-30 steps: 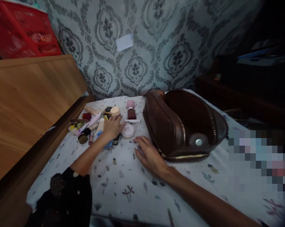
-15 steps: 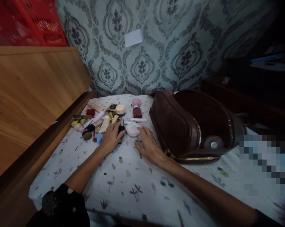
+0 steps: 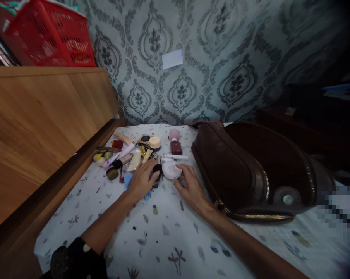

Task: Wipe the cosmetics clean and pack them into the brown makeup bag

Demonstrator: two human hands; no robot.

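My left hand lies over the near right edge of a heap of cosmetics, fingers stretched out and thumb apart. Beside its thumb is a black item, partly covered by the hand. A light blue cloth pokes out under the palm. My right hand is open at the right side of a round, clear-lidded container, its index fingertip at the rim. Just behind that container lie white tubes. Farther back are a dark red bottle and a pink round item.
A large brown leather bag stands unzipped at the right. Left of my hands are a cream tube, a beige-lidded jar and brushes. A wooden panel borders the left, with a red basket above. Patterned wallpaper backs the table.
The view has shifted, so everything sits lower and farther right. My right index finger has come closer to the round container's rim. My left hand stays over the cosmetics.
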